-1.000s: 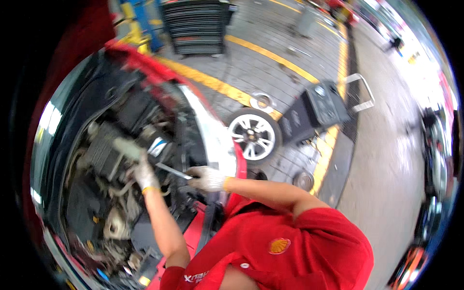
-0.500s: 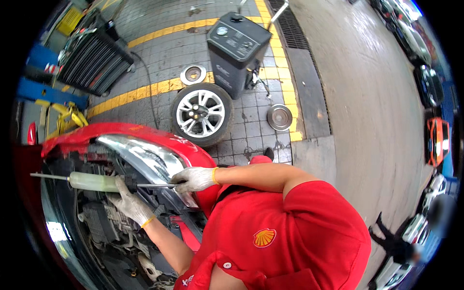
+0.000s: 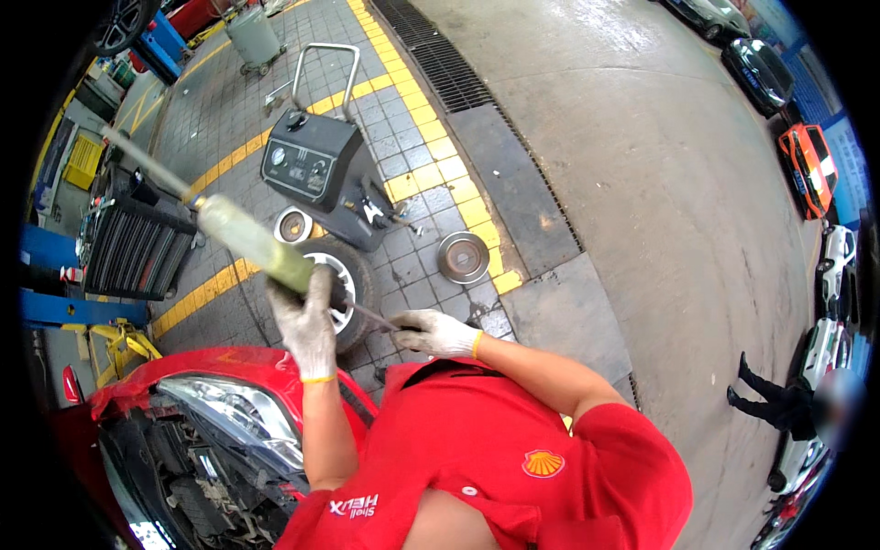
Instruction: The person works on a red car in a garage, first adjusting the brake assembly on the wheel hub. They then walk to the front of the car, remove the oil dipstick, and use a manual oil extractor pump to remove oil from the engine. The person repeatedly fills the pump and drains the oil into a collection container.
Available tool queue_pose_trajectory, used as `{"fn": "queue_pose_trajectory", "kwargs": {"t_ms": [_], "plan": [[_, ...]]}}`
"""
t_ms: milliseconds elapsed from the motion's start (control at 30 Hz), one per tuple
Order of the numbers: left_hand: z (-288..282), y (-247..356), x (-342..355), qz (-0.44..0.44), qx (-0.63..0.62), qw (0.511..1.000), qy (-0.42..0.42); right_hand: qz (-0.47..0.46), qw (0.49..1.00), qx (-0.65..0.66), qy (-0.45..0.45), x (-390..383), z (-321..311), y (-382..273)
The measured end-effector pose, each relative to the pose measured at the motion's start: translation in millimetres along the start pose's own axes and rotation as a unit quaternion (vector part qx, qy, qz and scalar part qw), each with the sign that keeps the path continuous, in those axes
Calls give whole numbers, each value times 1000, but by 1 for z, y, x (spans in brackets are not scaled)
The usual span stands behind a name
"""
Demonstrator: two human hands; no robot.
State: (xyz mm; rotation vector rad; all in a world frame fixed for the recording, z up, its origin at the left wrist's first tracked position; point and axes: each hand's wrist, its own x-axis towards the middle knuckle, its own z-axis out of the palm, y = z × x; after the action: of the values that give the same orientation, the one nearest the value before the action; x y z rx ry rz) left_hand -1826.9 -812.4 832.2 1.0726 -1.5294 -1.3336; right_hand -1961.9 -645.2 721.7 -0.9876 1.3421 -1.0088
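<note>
The head-worn fisheye, as I see it, looks steeply down past the red shirt [image 3: 440,422]; the left hand [image 3: 308,327] and right hand [image 3: 436,334] are close beneath, while the workshop floor [image 3: 642,183] spreads well beyond, bending toward the view's dark round rim.

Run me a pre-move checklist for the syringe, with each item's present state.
1. Left hand gripping the syringe: ok, closed around its lower end.
2. Right hand on the rod: ok, fingers closed around its end.
3. Gloves worn: ok, on both hands.
4. Syringe out of the engine bay: ok, raised, its nozzle pointing to the upper left.
5. Nozzle free of drips: cannot tell, too blurred.
6. Nearby floor free of obstacles: not ok, wheel, pan and cart are there.
</note>
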Motion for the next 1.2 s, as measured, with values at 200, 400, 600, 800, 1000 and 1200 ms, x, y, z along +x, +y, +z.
{"fn": "queue_pose_trajectory", "kwargs": {"t_ms": [200, 400, 600, 800, 1000, 1200], "plan": [[163, 10, 1, 1, -74, 989, -128, 55, 983, 130, 120, -72, -105, 22], [284, -20, 44, 58, -41, 973, -218, 62, 961, 118, 241, -81, -182, 58], [387, -35, 133, 23, -8, 960, -279, 82, 918, 198, 332, -41, -277, 47], [530, -69, 273, -16, -44, 950, -309, 105, 914, 109, 377, 55, -457, 46], [615, 7, 472, 14, 22, 947, -320, 46, 921, 52, 384, 194, -624, -18], [681, 21, 652, 42, -19, 960, -274, 39, 929, 73, 360, 341, -755, -93]]}}
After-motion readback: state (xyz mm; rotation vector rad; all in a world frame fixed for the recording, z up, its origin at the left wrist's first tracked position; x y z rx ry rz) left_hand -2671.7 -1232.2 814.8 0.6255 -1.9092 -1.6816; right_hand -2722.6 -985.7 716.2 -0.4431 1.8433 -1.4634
